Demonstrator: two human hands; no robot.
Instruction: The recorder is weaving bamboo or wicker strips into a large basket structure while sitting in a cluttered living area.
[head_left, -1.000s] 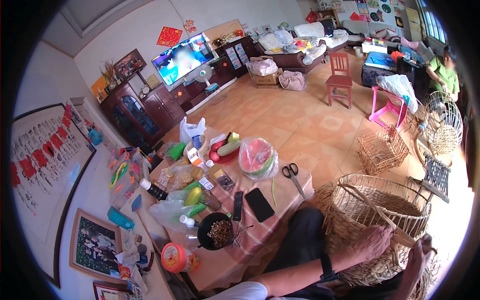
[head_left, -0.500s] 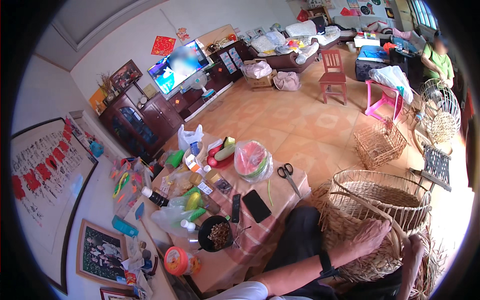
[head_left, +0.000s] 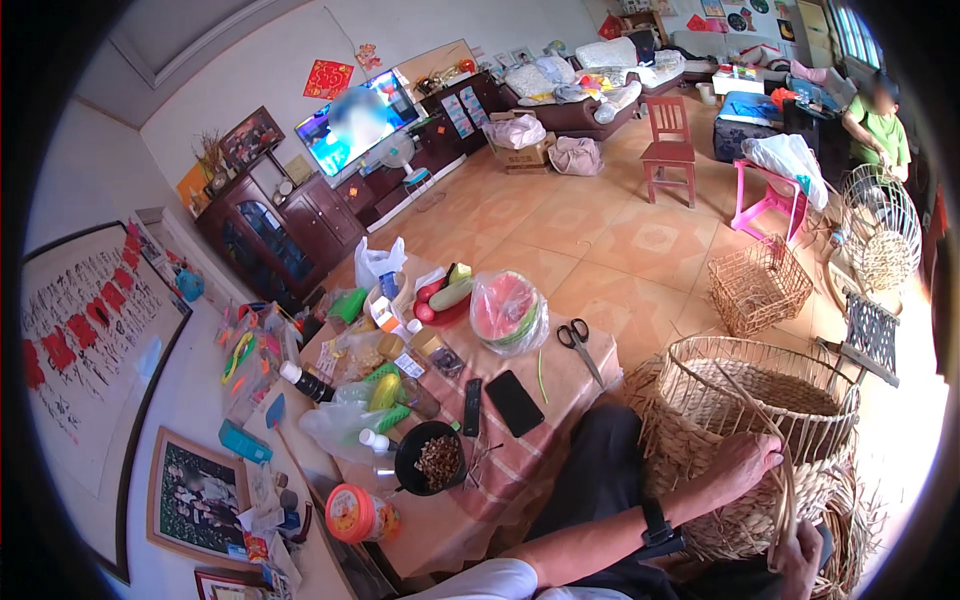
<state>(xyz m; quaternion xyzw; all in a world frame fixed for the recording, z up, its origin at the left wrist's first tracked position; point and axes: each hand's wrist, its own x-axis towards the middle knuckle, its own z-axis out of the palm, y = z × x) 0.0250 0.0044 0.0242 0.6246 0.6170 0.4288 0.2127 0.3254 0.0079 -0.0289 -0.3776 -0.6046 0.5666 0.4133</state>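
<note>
A large round basket (head_left: 690, 440) of woven straw with a bare-ribbed upper wall stands against my legs at the lower right. A long plaited straw strand (head_left: 789, 495) arches over its near side and down. My left hand (head_left: 745, 465) lies against the basket's near wall, fingers curled in at the strand; its fingertips are partly hidden. Lower and to the right, my right hand (head_left: 798, 560) is closed around the strand's lower part, close to my lap.
Loose straw lies around the basket. On the table to my left are scissors (head_left: 580, 350), a black phone (head_left: 514, 404), a wrapped watermelon (head_left: 507, 312) and a black bowl (head_left: 430, 458). Beyond stand a wicker crate (head_left: 760, 285) and a red chair (head_left: 668, 150). A person in green (head_left: 880, 130) sits far right.
My right hand has moved down toward my lap, drawing the straw strand down. My left hand has curled tighter and stays by the basket wall.
</note>
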